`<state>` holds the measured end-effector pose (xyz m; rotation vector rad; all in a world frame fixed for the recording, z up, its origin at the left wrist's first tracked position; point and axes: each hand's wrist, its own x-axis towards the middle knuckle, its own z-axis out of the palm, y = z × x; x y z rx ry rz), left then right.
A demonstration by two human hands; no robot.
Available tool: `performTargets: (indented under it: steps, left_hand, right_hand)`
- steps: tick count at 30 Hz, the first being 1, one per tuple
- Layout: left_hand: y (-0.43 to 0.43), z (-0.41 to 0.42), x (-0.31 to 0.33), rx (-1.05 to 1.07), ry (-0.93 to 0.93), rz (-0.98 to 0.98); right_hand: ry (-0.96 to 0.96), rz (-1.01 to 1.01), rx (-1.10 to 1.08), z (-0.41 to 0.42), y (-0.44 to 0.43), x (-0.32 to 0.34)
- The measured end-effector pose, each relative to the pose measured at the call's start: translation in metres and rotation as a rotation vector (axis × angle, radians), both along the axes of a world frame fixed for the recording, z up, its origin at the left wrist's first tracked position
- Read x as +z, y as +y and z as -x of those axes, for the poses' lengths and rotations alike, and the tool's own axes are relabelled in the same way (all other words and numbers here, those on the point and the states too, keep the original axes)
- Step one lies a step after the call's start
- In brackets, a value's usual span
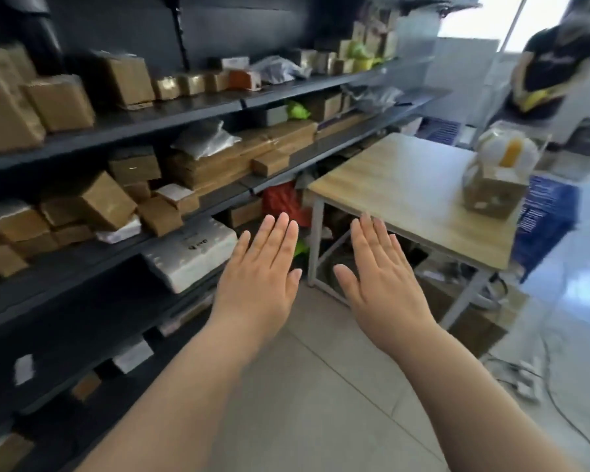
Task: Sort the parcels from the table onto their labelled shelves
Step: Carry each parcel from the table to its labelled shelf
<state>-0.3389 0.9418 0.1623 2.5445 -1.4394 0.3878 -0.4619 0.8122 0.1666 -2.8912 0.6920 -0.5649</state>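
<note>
My left hand (pixel 263 267) and right hand (pixel 378 270) hovered flat and empty just short of the counter (pixel 406 185), where I judged a taped box (pixel 494 194) and the white-and-yellow bundle (pixel 508 148) atop it were all that was left to sort, the shelves (pixel 184 110) left of the counter already crowded.

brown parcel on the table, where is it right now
Head view, right side: the brown parcel sits by the wooden table edge nearest the blue crate, with a white and yellow package just above it.
</note>
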Motion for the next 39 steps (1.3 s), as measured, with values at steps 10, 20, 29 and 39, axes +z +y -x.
performTargets:
  steps: [10,20,29,39]
  left_hand:
    - [-0.183,0.011,-0.049,-0.305,-0.007,0.033]
    - [-0.360,-0.103,-0.057,-0.399,0.037,0.035]
    - [-0.478,-0.145,-0.049,-0.542,0.094,-0.053]
    - [-0.585,-0.151,-0.054,-0.604,0.074,-0.204]
  right_hand:
    - [-0.012,-0.130,-0.264,0.054,-0.116,-0.025]
    - [0.019,-0.087,-0.418,-0.036,-0.278,-0.021]
    - [0.035,-0.132,-0.552,-0.075,-0.374,-0.021]
    - [0.007,-0.163,-0.680,-0.072,-0.496,-0.032]
